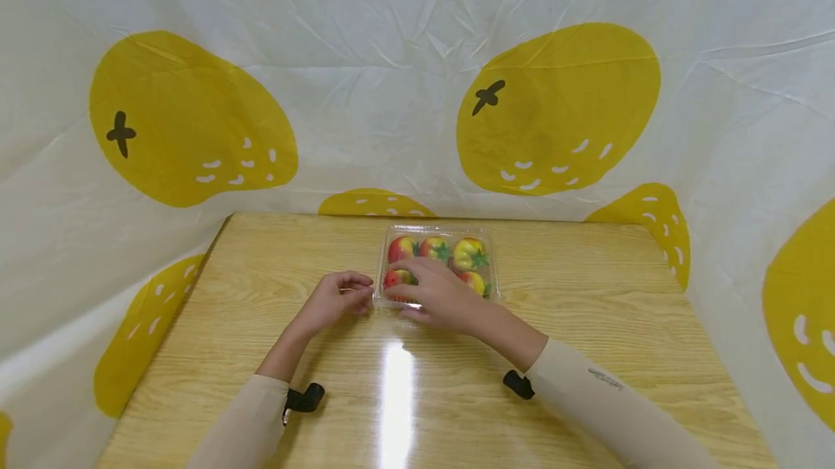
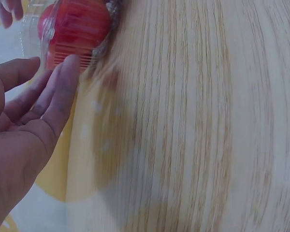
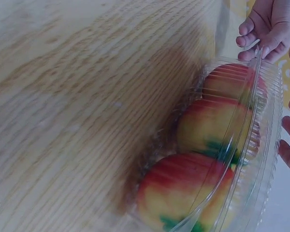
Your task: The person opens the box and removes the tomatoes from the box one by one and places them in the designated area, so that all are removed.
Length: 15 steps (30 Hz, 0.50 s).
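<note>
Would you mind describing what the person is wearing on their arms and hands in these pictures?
Both hands, the left hand and the right hand, are bare, with no gloves or rings visible. Each forearm is covered by a snug beige sleeve ending short of the wrist. The right sleeve carries a small line of dark print. A small black device sits at each sleeve's end; the right one is similar.

The left hand lies with fingers nearly straight, fingertips touching the ribbed corner of a clear plastic box holding a red fruit, on the blurred wooden tabletop.
</note>
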### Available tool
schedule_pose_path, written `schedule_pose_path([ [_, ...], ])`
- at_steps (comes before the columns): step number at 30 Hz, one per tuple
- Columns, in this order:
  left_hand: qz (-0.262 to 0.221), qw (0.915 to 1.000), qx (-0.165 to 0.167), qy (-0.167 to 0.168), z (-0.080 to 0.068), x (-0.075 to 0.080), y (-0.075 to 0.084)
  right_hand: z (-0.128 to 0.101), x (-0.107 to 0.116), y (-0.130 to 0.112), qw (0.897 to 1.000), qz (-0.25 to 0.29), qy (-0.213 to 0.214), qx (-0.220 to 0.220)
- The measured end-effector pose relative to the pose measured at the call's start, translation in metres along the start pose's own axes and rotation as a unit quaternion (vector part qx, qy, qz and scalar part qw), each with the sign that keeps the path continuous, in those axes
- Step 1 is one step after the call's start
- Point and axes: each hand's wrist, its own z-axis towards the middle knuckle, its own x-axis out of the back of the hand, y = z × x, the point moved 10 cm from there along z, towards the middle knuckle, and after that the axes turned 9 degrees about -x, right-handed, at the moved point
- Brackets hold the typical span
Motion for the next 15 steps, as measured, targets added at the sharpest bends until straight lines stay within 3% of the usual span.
schedule_pose_path([
  [7,-0.039,0.9988,0.023,-0.019,0.000,-0.007,-0.009,0.009,-0.019,-0.001,0.997,-0.020,-0.071,-0.024],
  [15,-0.095,0.9944,0.041,-0.019,0.000,-0.011,-0.021,0.012,-0.033,0.002,0.993,-0.043,-0.101,-0.045],
])
